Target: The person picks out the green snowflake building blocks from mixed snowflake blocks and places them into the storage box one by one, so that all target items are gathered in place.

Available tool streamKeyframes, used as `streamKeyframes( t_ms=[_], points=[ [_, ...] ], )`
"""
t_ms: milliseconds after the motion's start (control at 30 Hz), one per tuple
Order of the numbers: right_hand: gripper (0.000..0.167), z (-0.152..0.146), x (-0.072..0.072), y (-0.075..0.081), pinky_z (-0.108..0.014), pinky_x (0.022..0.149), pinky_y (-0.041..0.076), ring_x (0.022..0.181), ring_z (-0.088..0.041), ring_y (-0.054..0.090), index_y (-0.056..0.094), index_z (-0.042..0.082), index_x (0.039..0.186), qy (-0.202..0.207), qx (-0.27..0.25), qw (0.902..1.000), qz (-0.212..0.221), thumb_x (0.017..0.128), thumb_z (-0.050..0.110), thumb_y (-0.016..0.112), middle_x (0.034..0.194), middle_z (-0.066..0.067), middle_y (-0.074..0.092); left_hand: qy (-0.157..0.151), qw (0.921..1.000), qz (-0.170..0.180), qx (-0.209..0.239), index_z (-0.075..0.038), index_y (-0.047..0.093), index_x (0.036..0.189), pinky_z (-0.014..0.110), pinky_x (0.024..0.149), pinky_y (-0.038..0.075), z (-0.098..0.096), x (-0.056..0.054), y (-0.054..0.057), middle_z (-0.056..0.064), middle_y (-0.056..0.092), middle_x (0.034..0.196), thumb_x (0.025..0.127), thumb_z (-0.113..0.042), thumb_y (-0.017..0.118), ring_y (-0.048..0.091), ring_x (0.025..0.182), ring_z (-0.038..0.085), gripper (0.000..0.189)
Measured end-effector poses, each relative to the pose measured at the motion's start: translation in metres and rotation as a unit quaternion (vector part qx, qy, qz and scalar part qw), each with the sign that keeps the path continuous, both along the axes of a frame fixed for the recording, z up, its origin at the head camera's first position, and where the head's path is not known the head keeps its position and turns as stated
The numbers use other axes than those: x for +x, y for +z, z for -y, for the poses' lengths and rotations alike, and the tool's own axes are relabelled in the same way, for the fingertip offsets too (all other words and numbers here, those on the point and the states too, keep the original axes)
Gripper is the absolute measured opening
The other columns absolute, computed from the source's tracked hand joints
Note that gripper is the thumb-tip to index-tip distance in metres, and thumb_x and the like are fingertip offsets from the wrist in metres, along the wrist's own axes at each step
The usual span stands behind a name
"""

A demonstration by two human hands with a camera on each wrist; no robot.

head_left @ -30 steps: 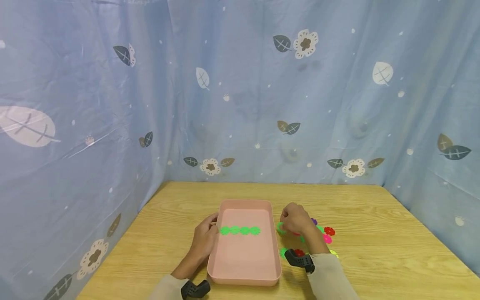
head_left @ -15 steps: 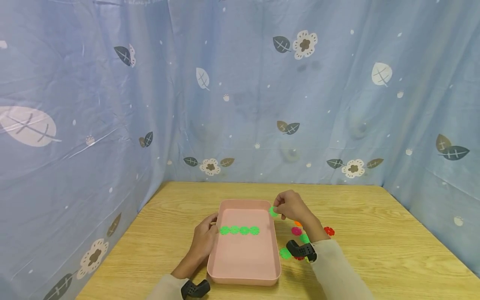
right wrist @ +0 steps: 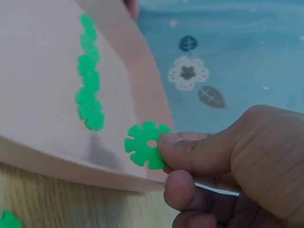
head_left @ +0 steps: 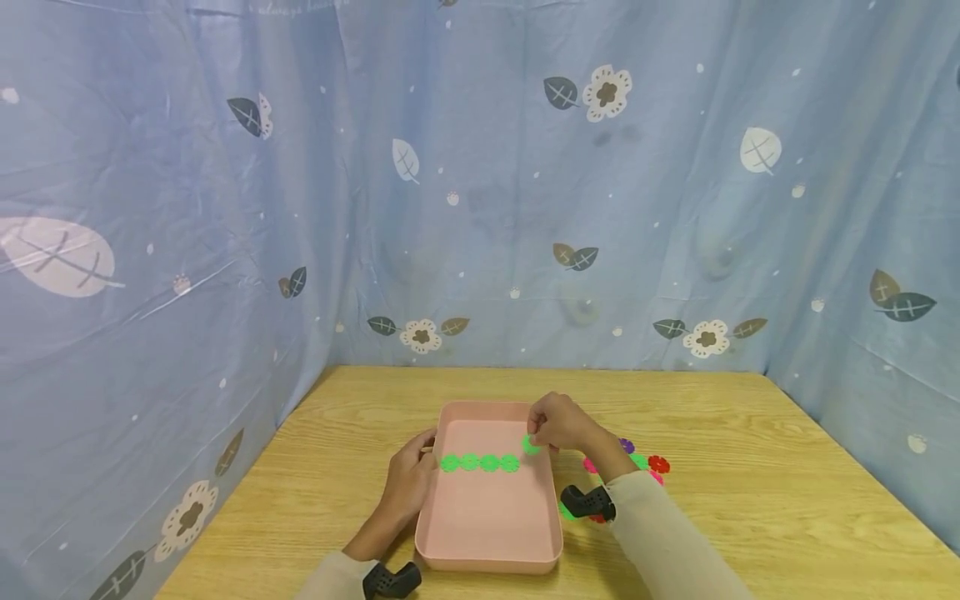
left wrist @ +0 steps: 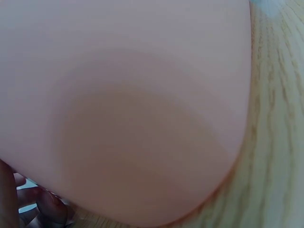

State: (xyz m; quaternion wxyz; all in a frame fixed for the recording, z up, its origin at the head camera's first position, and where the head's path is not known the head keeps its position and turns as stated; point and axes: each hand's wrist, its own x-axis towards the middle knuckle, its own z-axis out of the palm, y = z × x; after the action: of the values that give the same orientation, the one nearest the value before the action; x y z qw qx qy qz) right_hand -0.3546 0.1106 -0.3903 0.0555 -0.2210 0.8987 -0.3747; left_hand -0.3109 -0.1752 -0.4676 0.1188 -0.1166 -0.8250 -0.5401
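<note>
In the head view, a pink tray [head_left: 487,525] lies on the wooden table with a row of several green notched flower discs [head_left: 489,462] across its floor. My left hand [head_left: 407,479] holds the tray's left side. The left wrist view shows mostly pink tray wall [left wrist: 142,118], with curled fingers [left wrist: 50,206] in the lower left corner. My right hand [head_left: 562,423] is over the tray's right rim, pinching a green flower disc [right wrist: 142,145] between thumb and fingers. That disc is above the tray floor, beyond the right end of the row.
Right of the tray lie loose flower discs, among them a red one [head_left: 659,464], a purple one [head_left: 627,446] and a green one [head_left: 567,511]; my right forearm hides some. A blue patterned curtain [head_left: 495,208] surrounds the table's back and sides.
My right hand has picked a green flower disc from the loose ones and carried it left over the tray's right rim. The left hand and the tray stay put.
</note>
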Motion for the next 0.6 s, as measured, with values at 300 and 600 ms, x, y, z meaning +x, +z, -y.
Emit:
streamKeyframes(
  t_ms=[300, 600],
  points=[
    [0.02, 0.01, 0.002, -0.008, -0.033, 0.06, 0.053, 0.045, -0.017, 0.058, 0.067, 0.011, 0.074, 0.001, 0.114, 0.9933, -0.02, 0.086, -0.002, 0.076, 0.068, -0.001, 0.065, -0.004, 1.0, 0.004, 0.007, 0.001, 0.055, 0.142, 0.028, 0.073, 0.055, -0.001, 0.001, 0.001, 0.019, 0.064, 0.128, 0.1, -0.009, 0.043, 0.068, 0.095, 0.024, 0.044],
    [0.021, 0.013, 0.0, -0.01, -0.031, 0.053, 0.049, 0.047, -0.014, 0.055, 0.069, 0.013, 0.073, 0.003, 0.178, 0.9838, -0.023, 0.083, -0.006, 0.073, 0.073, 0.002, 0.064, -0.002, 1.0, 0.001, 0.005, 0.001, 0.055, 0.141, 0.029, 0.071, 0.055, -0.004, -0.001, 0.0, 0.019, 0.064, 0.127, 0.099, -0.006, 0.041, 0.067, 0.094, 0.024, 0.045]
  ],
)
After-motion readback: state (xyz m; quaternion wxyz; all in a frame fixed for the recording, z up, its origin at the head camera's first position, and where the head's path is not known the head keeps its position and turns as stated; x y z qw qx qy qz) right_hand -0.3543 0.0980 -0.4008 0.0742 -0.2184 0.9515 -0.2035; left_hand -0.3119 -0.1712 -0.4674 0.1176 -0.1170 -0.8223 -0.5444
